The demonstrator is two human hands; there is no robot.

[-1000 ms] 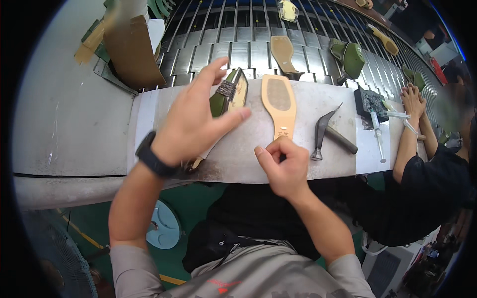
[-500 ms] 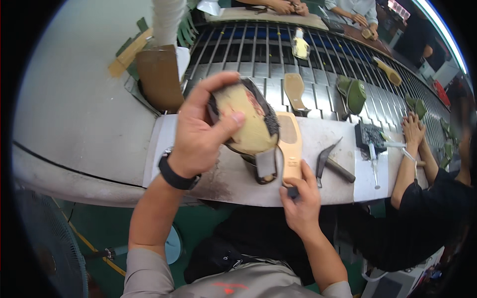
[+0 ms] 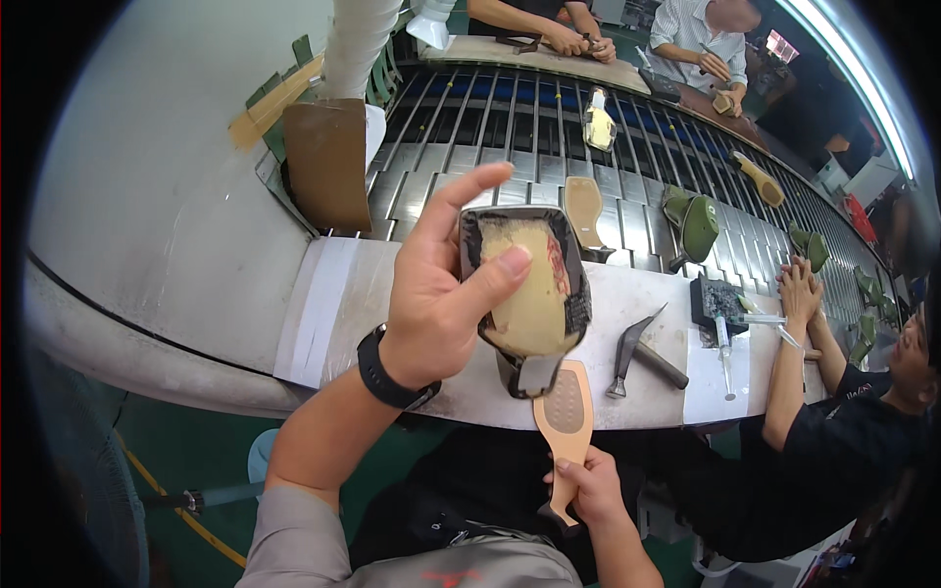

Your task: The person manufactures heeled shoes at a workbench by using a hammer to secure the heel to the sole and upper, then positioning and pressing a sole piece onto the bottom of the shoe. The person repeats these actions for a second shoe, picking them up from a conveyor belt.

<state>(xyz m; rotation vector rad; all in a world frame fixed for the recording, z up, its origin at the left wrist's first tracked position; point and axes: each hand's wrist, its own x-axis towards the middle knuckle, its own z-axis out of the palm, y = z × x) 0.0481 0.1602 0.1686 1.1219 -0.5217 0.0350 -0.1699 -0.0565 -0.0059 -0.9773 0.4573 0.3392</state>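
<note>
My left hand (image 3: 431, 318) grips a shoe upper on a last (image 3: 524, 314), its underside turned up toward me. The underside is cream with a reddish patch and dark edges; the thumb presses on it and the index finger is lifted off. Below it, my right hand (image 3: 600, 490) holds a tan high-heeled shoe sole (image 3: 573, 426) by its heel end, with the toe end pointing away from me. The sole hangs over the bench's front edge, its toe end close under the upper.
A hammer (image 3: 659, 363) lies on the white bench (image 3: 461, 397), left of a dark block (image 3: 714, 299) with white syringe-like tubes. Behind runs a roller conveyor (image 3: 490, 108) bearing soles and green shoe parts (image 3: 694, 223). A co-worker's clasped hands (image 3: 801, 289) are at the right; others work across.
My right hand has drawn the tan sole toward me, past the bench edge. My left hand has moved right and slightly nearer with the upper, now more upright, its index finger raised.
</note>
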